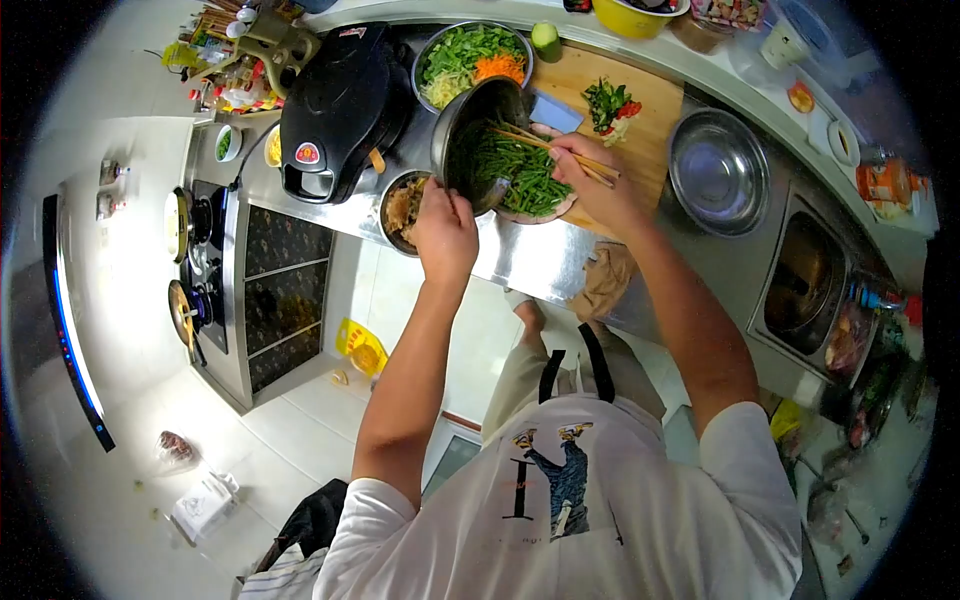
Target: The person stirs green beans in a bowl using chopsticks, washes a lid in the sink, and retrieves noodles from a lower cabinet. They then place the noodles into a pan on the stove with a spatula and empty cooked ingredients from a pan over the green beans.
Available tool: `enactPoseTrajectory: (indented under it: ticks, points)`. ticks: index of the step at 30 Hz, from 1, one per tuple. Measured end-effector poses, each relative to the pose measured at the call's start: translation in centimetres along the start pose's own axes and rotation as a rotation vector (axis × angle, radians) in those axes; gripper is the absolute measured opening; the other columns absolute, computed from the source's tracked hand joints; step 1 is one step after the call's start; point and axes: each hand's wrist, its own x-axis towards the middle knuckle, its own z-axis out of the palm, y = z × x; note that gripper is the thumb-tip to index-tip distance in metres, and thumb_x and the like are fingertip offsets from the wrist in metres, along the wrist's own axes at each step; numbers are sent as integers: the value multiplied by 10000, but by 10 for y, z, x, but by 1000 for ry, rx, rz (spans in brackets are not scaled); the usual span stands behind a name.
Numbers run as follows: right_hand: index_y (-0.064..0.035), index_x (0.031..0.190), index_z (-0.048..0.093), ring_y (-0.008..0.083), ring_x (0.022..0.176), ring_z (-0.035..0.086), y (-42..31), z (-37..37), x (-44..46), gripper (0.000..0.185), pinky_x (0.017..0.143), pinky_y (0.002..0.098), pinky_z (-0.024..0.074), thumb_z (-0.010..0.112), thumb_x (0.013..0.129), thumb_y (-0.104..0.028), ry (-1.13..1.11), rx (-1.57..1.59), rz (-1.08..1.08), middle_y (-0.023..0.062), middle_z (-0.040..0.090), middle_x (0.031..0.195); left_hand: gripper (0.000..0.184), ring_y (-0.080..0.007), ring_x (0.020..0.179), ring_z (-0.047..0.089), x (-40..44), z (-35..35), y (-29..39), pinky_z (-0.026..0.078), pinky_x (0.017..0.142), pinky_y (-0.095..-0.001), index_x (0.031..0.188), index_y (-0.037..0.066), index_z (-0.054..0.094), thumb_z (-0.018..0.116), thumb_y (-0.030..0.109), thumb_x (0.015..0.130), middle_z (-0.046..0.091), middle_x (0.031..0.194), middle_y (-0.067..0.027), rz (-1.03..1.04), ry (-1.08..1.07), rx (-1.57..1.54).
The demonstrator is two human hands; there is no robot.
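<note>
My left hand point(445, 232) is closed on the near rim of a metal bowl point(446, 140), which is tilted over a plate point(540, 217). Cut green beans point(522, 172) lie heaped on that plate, partly covered by the bowl. A pair of chopsticks point(600, 172) is gripped in my right hand point(588, 182), their tips reaching to the bowl's mouth and the beans. Just left of my left hand stands a small bowl point(388, 240) of brownish food. Behind the plate, a bluish flat blade-like thing point(557, 112) rests on the cutting board point(650, 140).
A black electric griddle point(345, 100) stands at left, beside a bowl of shredded vegetables point(475, 65). Chopped greens and red pepper point(612, 108) sit on the board. Right of it are a steel basin point(718, 172) and the sink point(800, 280). Crumpled brown paper point(605, 278) lies at the counter edge.
</note>
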Motion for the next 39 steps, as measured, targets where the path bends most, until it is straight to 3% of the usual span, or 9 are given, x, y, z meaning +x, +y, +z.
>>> enactPoseTrajectory:
  ticks: [5,6,8,14,15,17,29,31,39]
  points:
    - [-32,1028,619,132,730,611,8,-9,-12,161,640,274,489,606,908,-138,-57,-56,1,66,636,806,187,-445,837,606,-5,10,-7,518,719,-455,897,-75,552,517,108,890,572,1146,-302,12,47,54]
    - [-35,1024,622,136,739,614,7,-12,-14,162,653,278,491,611,904,-143,-63,-107,-31,73,640,814,187,-445,837,606,-5,10,-6,518,719,-455,897,-75,552,517,108,890,572,1146,-302,8,49,51]
    - [-38,1019,626,140,749,616,6,-15,-17,163,665,281,493,617,900,-148,-70,-161,-63,80,644,821,363,-446,905,605,-5,10,-6,504,795,-436,1178,-118,518,522,116,901,607,1014,-311,-29,-2,33]
    - [-26,1075,613,82,765,589,14,-27,-28,176,700,225,483,578,931,-122,-40,-261,-29,31,620,831,376,-443,888,606,-1,11,-14,500,792,-440,1193,-114,514,525,123,901,610,1017,-307,17,45,24]
    - [-22,1067,612,78,769,584,16,-28,-30,167,708,225,484,573,932,-112,-43,-262,-46,26,621,834,376,-443,888,606,0,11,-17,500,792,-440,1193,-114,514,525,123,901,610,1017,-307,14,44,24]
    - [-18,1060,612,74,772,579,21,-30,-32,158,715,225,485,569,933,-102,-43,-263,-64,22,621,837,181,-449,871,610,2,12,-22,526,732,-450,903,-69,549,533,111,887,545,1188,-321,15,67,50]
    - [-5,993,619,73,678,560,-20,-24,-40,139,645,222,469,575,921,-114,-18,-195,-25,25,598,743,183,-447,876,610,5,3,-18,523,734,-442,910,-77,551,523,103,898,546,1193,-316,29,91,25]
    - [-34,983,632,171,711,614,-38,-17,-38,128,631,286,487,610,900,-128,-118,-264,-82,99,636,815,187,-445,876,611,3,6,-18,523,734,-440,914,-79,552,522,105,898,547,1195,-314,28,88,23]
    - [-37,962,623,180,646,576,-8,-6,-38,114,579,311,446,606,896,-127,-137,-195,-213,95,611,761,201,-449,912,603,-1,10,-19,515,782,-437,926,-85,554,523,111,898,547,1189,-320,-49,23,-10]
